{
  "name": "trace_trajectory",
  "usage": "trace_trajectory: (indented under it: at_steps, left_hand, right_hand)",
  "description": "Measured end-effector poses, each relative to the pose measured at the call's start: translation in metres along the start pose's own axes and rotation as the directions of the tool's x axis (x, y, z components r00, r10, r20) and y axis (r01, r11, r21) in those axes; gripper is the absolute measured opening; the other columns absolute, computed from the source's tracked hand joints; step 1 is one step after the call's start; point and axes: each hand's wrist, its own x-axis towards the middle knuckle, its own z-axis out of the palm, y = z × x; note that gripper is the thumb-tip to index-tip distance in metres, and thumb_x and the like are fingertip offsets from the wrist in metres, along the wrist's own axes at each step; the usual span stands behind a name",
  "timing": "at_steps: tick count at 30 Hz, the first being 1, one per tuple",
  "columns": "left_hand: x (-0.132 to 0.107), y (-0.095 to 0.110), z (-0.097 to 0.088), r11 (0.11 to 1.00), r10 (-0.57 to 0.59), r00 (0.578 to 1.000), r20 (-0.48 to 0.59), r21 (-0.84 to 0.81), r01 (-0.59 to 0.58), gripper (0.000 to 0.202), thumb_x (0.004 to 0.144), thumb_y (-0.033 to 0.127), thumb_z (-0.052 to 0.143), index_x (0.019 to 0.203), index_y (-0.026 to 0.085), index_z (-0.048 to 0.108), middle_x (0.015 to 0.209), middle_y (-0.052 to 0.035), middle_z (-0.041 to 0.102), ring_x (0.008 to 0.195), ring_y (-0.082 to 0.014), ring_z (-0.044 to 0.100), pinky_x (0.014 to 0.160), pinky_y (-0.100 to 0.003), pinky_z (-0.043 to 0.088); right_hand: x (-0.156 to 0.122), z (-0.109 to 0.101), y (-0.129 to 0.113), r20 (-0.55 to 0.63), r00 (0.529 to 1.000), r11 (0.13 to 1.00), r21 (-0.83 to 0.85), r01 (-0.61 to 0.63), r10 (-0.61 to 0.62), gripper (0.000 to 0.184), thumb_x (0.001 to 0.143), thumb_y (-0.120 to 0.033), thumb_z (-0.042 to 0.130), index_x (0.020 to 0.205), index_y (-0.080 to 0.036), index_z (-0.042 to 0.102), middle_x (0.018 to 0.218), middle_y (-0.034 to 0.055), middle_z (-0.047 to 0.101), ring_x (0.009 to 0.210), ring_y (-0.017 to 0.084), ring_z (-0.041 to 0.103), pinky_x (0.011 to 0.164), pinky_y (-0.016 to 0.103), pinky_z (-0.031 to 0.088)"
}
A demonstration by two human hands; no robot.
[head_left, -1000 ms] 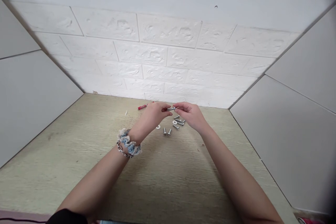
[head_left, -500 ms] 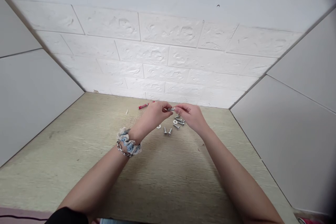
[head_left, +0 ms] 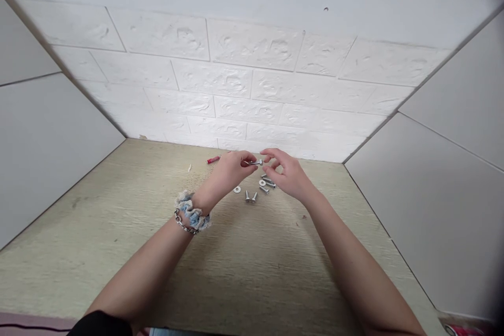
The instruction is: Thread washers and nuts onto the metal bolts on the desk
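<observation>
My left hand [head_left: 233,169] is closed on a silver bolt [head_left: 256,163], pinched between thumb and fingers, its hex end pointing right. Just right of that end, my right hand [head_left: 286,172] is open, thumb and fingers apart and nothing between them. Below the hands, several loose bolts [head_left: 264,189] lie in a small cluster, partly hidden by the right hand. Among them sits a flat washer [head_left: 262,182]. Two more bolts [head_left: 251,197] are nearer to me, and another washer [head_left: 237,189] rests under the left hand.
A red cylinder [head_left: 213,159], perhaps a marker or battery, lies beyond my left hand, with a small white scrap [head_left: 189,168] to its left. White brick-patterned wall [head_left: 232,84] closes off the back of the wooden table [head_left: 244,268]. Panels stand at both sides.
My right thumb and fingers have come off the bolt's end and spread apart. The left hand still holds the bolt in nearly the same spot.
</observation>
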Motion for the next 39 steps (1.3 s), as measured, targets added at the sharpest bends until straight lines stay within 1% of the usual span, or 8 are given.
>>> trace_trajectory:
  at_steps: [10,14,17,21,28,34,36,39]
  left_hand:
    - [-0.0009,0.0005,-0.0004,0.998,0.052,0.998,0.041,0.041,-0.053,0.014,0.075,0.026,0.056,0.082,0.018,0.065,0.074,-0.0006,0.066,0.069,-0.0134,0.058,0.063,-0.025,0.042]
    - [-0.0011,-0.0007,-0.0021,0.998,0.042,0.998,0.045,0.045,-0.044,0.015,0.074,0.027,0.057,0.082,0.018,0.065,0.076,-0.0015,0.067,0.071,-0.0138,0.059,0.063,-0.025,0.042]
    - [-0.001,-0.0037,-0.0028,0.999,0.041,0.998,0.049,0.023,-0.042,0.017,0.075,0.029,0.056,0.085,0.019,0.065,0.076,-0.0012,0.066,0.07,-0.0139,0.058,0.063,-0.025,0.042]
    - [-0.0015,-0.0036,-0.0027,0.999,0.046,0.997,0.066,0.011,-0.047,0.017,0.075,0.027,0.056,0.086,0.019,0.065,0.078,-0.0011,0.067,0.073,-0.0142,0.059,0.064,-0.025,0.042]
    - [-0.0014,-0.0003,-0.0031,1.0,0.008,0.998,0.063,0.019,-0.009,0.018,0.074,0.027,0.057,0.087,0.018,0.065,0.08,-0.0025,0.067,0.072,-0.014,0.059,0.065,-0.025,0.043]
    - [-0.0008,-0.0041,-0.0024,0.999,0.042,0.998,0.052,0.007,-0.042,0.017,0.074,0.027,0.057,0.087,0.019,0.065,0.078,-0.0007,0.067,0.07,-0.0134,0.059,0.063,-0.024,0.042]
    - [-0.001,-0.0045,-0.002,0.999,0.048,0.997,0.056,0.013,-0.049,0.015,0.074,0.027,0.056,0.085,0.019,0.065,0.076,-0.0005,0.067,0.069,-0.0135,0.059,0.062,-0.024,0.041]
    - [-0.0014,-0.0035,-0.0024,0.999,0.024,0.998,0.061,0.019,-0.026,0.017,0.075,0.029,0.056,0.086,0.019,0.065,0.078,-0.0021,0.067,0.071,-0.0141,0.059,0.064,-0.025,0.042]
  right_hand:
    - [0.0002,0.0045,0.0024,0.054,0.997,0.975,-0.214,0.057,-0.046,0.015,0.086,-0.027,0.048,0.095,-0.021,0.058,0.092,0.0035,0.058,0.077,0.014,0.054,0.067,0.026,0.04]
    - [0.0007,0.0019,0.0022,0.041,0.999,0.95,-0.309,0.036,-0.024,0.037,0.092,-0.036,0.033,0.073,-0.018,0.059,0.074,0.0031,0.058,0.077,0.015,0.054,0.081,0.033,0.035]
    - [0.0007,-0.0011,0.0028,0.02,1.0,0.951,-0.309,0.028,-0.023,0.028,0.09,-0.038,0.039,0.082,-0.019,0.059,0.076,0.0019,0.06,0.074,0.015,0.054,0.087,0.036,0.032]
    - [0.0006,-0.0008,0.003,0.043,0.994,0.955,-0.276,0.113,-0.105,0.024,0.082,-0.03,0.053,0.104,-0.021,0.055,0.096,0.0043,0.06,0.078,0.015,0.055,0.081,0.032,0.037]
    - [-0.0031,-0.0016,-0.0007,-0.021,0.989,0.954,-0.264,-0.144,0.144,0.05,0.091,-0.046,0.028,0.063,-0.016,0.057,0.056,0.0038,0.054,0.056,0.014,0.05,0.056,0.027,0.034]
    - [-0.0024,-0.0043,-0.0047,0.04,0.999,0.983,-0.184,0.01,-0.003,0.024,0.081,-0.033,0.053,0.102,-0.022,0.055,0.087,0.0014,0.06,0.063,0.011,0.051,0.062,0.024,0.037]
    - [-0.0018,-0.0022,-0.0048,0.076,0.997,0.975,-0.218,0.051,-0.035,0.017,0.084,-0.03,0.048,0.094,-0.02,0.059,0.083,0.0026,0.061,0.065,0.012,0.051,0.063,0.025,0.036]
    - [-0.0021,0.0003,-0.0044,0.059,0.997,0.949,-0.315,-0.029,0.05,0.044,0.09,-0.038,0.032,0.059,-0.018,0.055,0.056,0.0025,0.053,0.054,0.013,0.047,0.055,0.027,0.03]
